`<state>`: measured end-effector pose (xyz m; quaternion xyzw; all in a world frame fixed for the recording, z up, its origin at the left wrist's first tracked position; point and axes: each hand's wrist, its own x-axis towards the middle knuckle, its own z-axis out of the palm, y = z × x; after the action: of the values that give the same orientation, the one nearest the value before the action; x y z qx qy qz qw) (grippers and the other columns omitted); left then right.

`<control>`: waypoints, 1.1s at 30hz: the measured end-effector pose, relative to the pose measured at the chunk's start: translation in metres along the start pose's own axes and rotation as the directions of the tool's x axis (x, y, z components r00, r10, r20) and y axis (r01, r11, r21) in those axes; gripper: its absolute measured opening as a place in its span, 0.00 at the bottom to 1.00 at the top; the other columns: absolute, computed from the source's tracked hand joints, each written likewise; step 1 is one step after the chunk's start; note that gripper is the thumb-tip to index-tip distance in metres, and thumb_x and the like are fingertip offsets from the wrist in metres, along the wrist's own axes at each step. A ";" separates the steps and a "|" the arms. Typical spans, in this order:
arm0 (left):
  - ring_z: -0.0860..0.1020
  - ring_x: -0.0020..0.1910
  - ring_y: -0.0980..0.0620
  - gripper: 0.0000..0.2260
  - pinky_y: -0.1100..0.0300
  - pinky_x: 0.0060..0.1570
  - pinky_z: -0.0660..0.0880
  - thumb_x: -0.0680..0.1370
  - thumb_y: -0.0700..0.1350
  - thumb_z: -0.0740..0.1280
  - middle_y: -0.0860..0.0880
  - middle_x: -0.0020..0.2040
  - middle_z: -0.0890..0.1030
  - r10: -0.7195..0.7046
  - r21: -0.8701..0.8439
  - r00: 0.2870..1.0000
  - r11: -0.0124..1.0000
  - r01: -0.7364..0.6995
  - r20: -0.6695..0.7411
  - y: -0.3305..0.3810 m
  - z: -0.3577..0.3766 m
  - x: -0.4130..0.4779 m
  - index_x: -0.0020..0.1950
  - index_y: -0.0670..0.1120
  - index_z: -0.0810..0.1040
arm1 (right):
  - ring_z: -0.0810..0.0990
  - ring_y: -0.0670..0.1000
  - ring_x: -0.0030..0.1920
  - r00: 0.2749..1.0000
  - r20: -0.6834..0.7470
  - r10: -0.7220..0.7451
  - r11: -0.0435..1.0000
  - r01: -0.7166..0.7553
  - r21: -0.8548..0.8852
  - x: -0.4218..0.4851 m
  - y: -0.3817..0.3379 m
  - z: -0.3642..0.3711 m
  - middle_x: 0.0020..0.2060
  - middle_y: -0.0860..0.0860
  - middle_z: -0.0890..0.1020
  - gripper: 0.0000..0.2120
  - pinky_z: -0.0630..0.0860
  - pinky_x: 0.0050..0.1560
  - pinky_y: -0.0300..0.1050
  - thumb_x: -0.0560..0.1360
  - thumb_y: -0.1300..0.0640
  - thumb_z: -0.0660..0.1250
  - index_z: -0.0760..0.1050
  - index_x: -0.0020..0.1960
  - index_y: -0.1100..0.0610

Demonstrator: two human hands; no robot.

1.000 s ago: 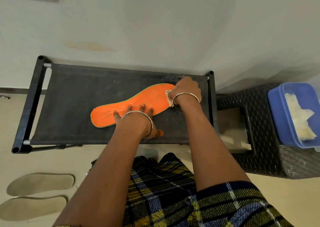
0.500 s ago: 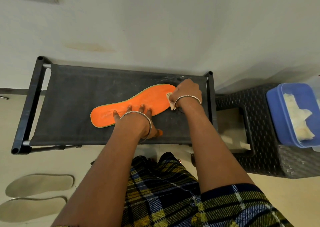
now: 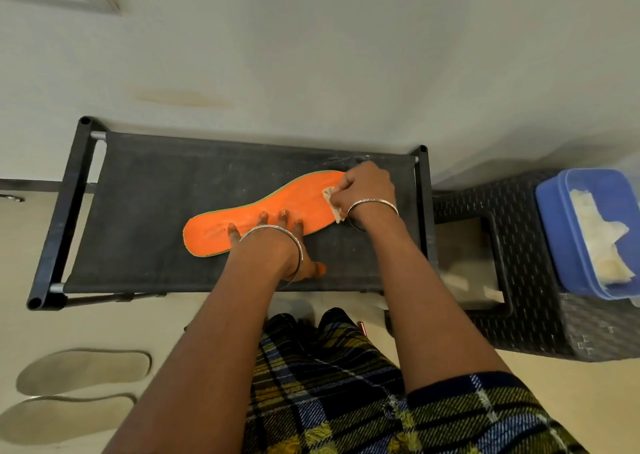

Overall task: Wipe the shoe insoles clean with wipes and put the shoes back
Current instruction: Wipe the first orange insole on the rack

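Note:
An orange insole (image 3: 249,211) with a green edge lies flat on the black fabric top of a low rack (image 3: 145,190). My left hand (image 3: 277,242) presses its middle down with straight, spread fingers. At the insole's wide right end my right hand (image 3: 367,190) grips a crumpled off-white wipe (image 3: 330,200) against the orange surface. Two grey insoles (image 3: 83,370) lie on the floor at the lower left.
A dark woven stool (image 3: 519,280) stands right of the rack. On it sits a blue plastic tub (image 3: 561,232) holding more wipes (image 3: 599,239). A pale wall runs behind the rack. My plaid-clad legs fill the bottom of the view.
My right hand with the wipe has shifted slightly along the insole's right end, rubbing it. The left hand and the insole have stayed put.

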<state>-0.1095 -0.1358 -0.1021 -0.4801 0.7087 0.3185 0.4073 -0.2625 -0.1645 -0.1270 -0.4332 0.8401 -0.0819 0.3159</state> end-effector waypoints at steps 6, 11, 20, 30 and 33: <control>0.34 0.76 0.39 0.42 0.31 0.71 0.45 0.74 0.72 0.56 0.47 0.77 0.30 -0.005 0.019 0.998 1.000 0.004 0.057 -0.013 0.005 0.004 0.77 0.60 0.34 | 0.83 0.48 0.39 0.936 0.261 -0.237 0.956 0.272 -0.105 -0.016 -0.019 0.013 0.37 0.48 0.86 0.03 0.83 0.48 0.48 0.66 0.60 0.77 0.86 0.38 0.53; 0.35 0.76 0.36 0.43 0.32 0.71 0.46 0.73 0.74 0.55 0.48 0.77 0.30 0.010 0.059 0.997 0.998 -0.015 0.073 -0.018 0.007 0.007 0.76 0.61 0.34 | 0.83 0.52 0.44 0.970 0.031 -0.240 0.971 0.240 0.002 -0.007 -0.022 0.024 0.41 0.48 0.85 0.05 0.81 0.49 0.49 0.67 0.51 0.77 0.82 0.37 0.49; 0.40 0.77 0.37 0.44 0.33 0.72 0.51 0.73 0.73 0.57 0.50 0.77 0.31 0.013 0.032 0.996 0.999 -0.016 0.083 -0.018 0.006 0.007 0.77 0.59 0.35 | 0.84 0.54 0.41 0.950 0.265 -0.167 0.949 0.228 -0.218 -0.009 -0.022 0.018 0.39 0.50 0.85 0.09 0.83 0.46 0.52 0.61 0.55 0.79 0.85 0.41 0.53; 0.36 0.76 0.37 0.43 0.32 0.72 0.48 0.73 0.72 0.57 0.50 0.78 0.32 0.018 0.016 0.998 1.000 -0.019 0.067 -0.017 0.007 0.006 0.77 0.58 0.35 | 0.84 0.53 0.43 0.957 0.272 -0.099 0.951 0.171 -0.256 -0.006 -0.023 0.018 0.42 0.51 0.85 0.15 0.83 0.48 0.52 0.61 0.52 0.81 0.85 0.45 0.54; 0.36 0.76 0.37 0.43 0.33 0.72 0.48 0.74 0.72 0.56 0.50 0.78 0.32 0.023 0.021 0.998 1.000 -0.024 0.060 -0.017 0.007 0.006 0.78 0.58 0.35 | 0.84 0.53 0.43 0.968 0.216 -0.129 0.961 0.176 -0.212 -0.005 -0.021 0.018 0.42 0.51 0.85 0.13 0.83 0.49 0.52 0.61 0.52 0.81 0.85 0.44 0.53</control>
<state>-0.0926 -0.1380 -0.1117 -0.4577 0.7051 0.3299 0.4296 -0.2352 -0.1708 -0.1306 -0.5364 0.7718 0.0356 0.3395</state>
